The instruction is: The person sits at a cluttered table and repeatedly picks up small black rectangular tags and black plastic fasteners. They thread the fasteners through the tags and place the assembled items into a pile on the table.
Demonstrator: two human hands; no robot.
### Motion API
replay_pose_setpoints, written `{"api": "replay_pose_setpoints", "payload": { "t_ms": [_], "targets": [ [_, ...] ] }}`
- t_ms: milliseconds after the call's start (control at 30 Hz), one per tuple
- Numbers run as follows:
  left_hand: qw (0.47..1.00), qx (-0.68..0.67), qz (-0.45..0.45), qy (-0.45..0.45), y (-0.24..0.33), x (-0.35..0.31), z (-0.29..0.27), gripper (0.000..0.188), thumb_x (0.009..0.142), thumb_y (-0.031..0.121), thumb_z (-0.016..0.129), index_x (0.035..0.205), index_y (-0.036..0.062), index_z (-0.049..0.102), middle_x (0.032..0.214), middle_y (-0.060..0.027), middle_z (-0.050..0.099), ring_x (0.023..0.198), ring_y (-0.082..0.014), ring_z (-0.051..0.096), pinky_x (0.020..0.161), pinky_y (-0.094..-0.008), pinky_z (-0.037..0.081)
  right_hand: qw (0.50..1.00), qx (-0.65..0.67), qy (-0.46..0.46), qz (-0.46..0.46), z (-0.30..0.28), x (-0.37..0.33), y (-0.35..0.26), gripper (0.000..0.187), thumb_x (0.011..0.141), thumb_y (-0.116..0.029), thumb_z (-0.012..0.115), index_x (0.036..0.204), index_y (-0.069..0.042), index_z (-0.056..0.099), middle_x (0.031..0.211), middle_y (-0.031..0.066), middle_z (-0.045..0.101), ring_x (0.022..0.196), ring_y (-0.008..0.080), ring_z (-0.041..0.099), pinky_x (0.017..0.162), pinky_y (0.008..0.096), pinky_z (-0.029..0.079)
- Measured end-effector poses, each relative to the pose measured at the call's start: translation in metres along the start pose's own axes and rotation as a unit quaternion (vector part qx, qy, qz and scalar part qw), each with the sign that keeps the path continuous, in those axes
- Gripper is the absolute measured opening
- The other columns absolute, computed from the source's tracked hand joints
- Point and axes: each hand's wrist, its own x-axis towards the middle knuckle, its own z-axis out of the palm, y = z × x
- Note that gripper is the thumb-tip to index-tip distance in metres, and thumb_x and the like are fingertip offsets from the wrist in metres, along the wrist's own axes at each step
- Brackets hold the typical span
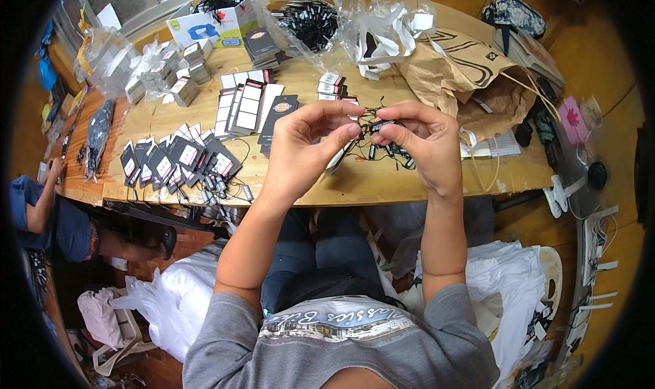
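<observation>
Just above the table's front edge, my left hand (310,140) pinches a black-and-white hang tag (338,157) between thumb and fingers. Facing it, my right hand (423,140) has thumb and forefinger closed on a black tag string (379,124) with a small plastic end piece. Whether the string passes through the tag's hole is too small to tell. Loose black strings (390,152) lie under and beside my right fingers. On the left spreads a pile of strung hang tags (181,154). Behind my left hand are black tags (278,116) and white-faced tags (244,106).
At the back stand a white box (213,29), a clear bag of black strings (307,24) and wrapped tag stacks (160,75). A brown paper bag (471,72) lies at the right. At far left, another person (51,215) reaches to an adjoining table (78,154).
</observation>
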Motion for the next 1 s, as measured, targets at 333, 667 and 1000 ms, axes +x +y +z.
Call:
{"api": "replay_pose_setpoints", "payload": {
  "t_ms": [333, 667, 1000],
  "targets": [
    [0.996, 0.082, 0.039, 0.001, 0.000, -0.001, -0.002, 0.021, 0.069, -0.004, 0.058, 0.089, -0.0014, 0.052, 0.072, -0.0024, 0.054, 0.068, -0.0062, 0.051, 0.064, -0.0194, 0.041, 0.999, -0.027, 0.000, -0.032, 0.007, 0.000, -0.005, 0.014, 0.072, 0.006, 0.055, 0.086, 0.006, 0.056, 0.081, 0.0081, 0.056, 0.070, 0.0126, 0.057, 0.063, 0.0209, 0.048],
    [1.000, 0.020, 0.015, -0.009, 0.003, 0.000, -0.005, 0.022, 0.070, -0.004, 0.058, 0.090, -0.0017, 0.050, 0.073, -0.0028, 0.054, 0.069, -0.0074, 0.052, 0.064, -0.0198, 0.042, 0.998, -0.044, 0.000, -0.036, 0.009, -0.002, -0.010, 0.012, 0.071, 0.007, 0.055, 0.083, 0.007, 0.057, 0.079, 0.0083, 0.056, 0.067, 0.0124, 0.057, 0.060, 0.0204, 0.048],
    [0.996, 0.073, 0.034, -0.031, 0.007, 0.000, -0.003, 0.024, 0.070, -0.004, 0.058, 0.091, -0.0039, 0.047, 0.075, -0.0045, 0.053, 0.071, -0.0093, 0.052, 0.066, -0.0202, 0.043, 0.998, -0.053, 0.004, -0.037, 0.009, -0.003, -0.010, 0.013, 0.071, 0.007, 0.056, 0.084, 0.006, 0.057, 0.079, 0.0078, 0.056, 0.067, 0.0119, 0.057, 0.060, 0.0203, 0.048]
  ]
}}
